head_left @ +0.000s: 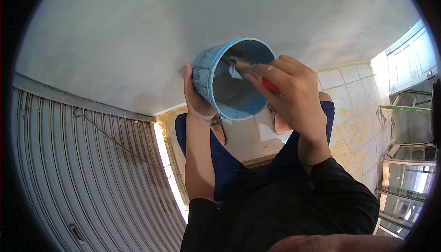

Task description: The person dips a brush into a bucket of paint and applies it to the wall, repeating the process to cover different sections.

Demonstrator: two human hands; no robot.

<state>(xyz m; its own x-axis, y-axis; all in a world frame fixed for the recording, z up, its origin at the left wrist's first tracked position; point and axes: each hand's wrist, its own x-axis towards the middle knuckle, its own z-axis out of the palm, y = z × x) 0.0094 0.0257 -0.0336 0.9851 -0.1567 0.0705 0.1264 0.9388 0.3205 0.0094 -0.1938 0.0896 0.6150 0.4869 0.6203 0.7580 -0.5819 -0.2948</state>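
Note:
A light blue bucket is tilted with its open mouth toward me, in front of the pale wall. My left hand cups its left side and underside from outside. My right hand is closed around a brush with a red part showing between the fingers. The brush's head reaches into the bucket's mouth, and its tip is blurred against the grey inside. What lies at the bottom of the bucket is hard to make out.
A smooth pale wall stands in front. Ribbed metal shutters with a thin cable are at the left. Below are stained floor tiles. A light blue door and a glass-paned frame stand at the right.

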